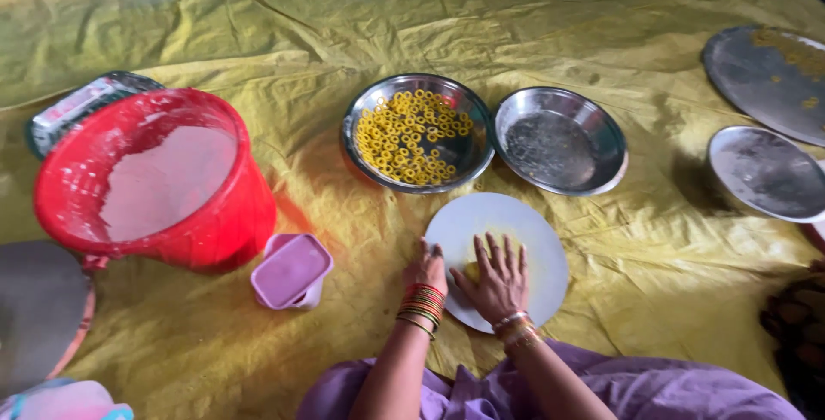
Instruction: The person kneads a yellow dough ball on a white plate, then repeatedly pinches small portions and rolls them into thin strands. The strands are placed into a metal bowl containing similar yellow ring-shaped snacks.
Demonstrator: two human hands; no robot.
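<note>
A round white board (pixel 524 231) lies on the yellow sheet in front of me. My right hand (pixel 497 278) presses flat on a small lump of yellow dough (pixel 471 271) on the board, fingers spread. My left hand (pixel 427 270) rests at the board's left edge, fingers curled, touching the rim. Both wrists carry red and gold bangles. Beyond the board stands a steel bowl (pixel 378 167) holding several small yellow dough rings (pixel 412 135). An empty steel bowl (pixel 559 138) sits to its right.
A red bucket (pixel 215 222) with pale flour inside stands at the left, a small pink tub (pixel 292 270) beside it. Steel plates (pixel 765 171) and a large tray (pixel 756 68) lie at the right. A round grey lid (pixel 39 308) sits at the lower left.
</note>
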